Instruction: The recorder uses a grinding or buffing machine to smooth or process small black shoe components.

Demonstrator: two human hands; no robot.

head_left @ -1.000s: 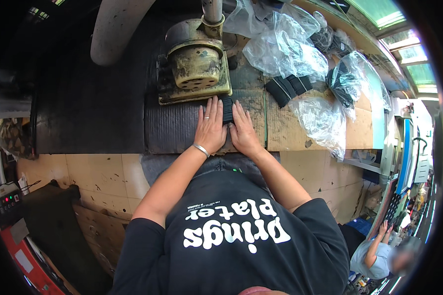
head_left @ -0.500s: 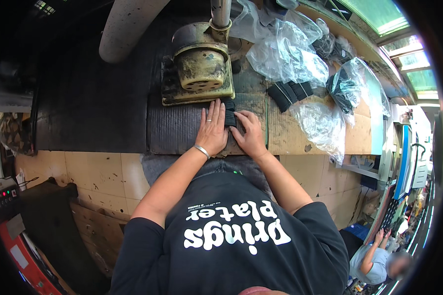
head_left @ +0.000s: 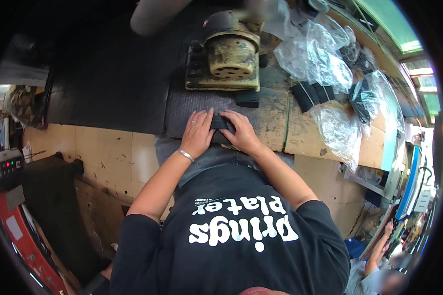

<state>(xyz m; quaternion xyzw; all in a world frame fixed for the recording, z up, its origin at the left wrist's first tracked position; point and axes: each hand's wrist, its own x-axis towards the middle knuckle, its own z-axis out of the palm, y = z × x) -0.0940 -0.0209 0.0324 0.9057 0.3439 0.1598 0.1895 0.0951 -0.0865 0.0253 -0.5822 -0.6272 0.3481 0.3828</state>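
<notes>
While both hands meet at the near edge of the ribbed black mat [head_left: 182, 105], they close around a small flat black piece [head_left: 220, 123] — probably rubber or leather, though the view is too coarse to be sure. The left hand [head_left: 198, 133], a ring on one finger and a metal bracelet [head_left: 186, 155] at the wrist, lies flat with fingers together along the piece's left side; the right hand [head_left: 242, 132] curls over its right end, fingertips pinching it. A second ago the palms lay side by side and hid the piece; now they have parted slightly and its dark top shows between them, so the work looks like folding or pressing it. Just beyond stands a worn yellowish bench machine [head_left: 230, 56], another black piece [head_left: 247, 98] before it. To the right, clear plastic bags [head_left: 314, 59] and stacked black strips [head_left: 311, 93] lie on the wooden bench [head_left: 305, 137].
</notes>
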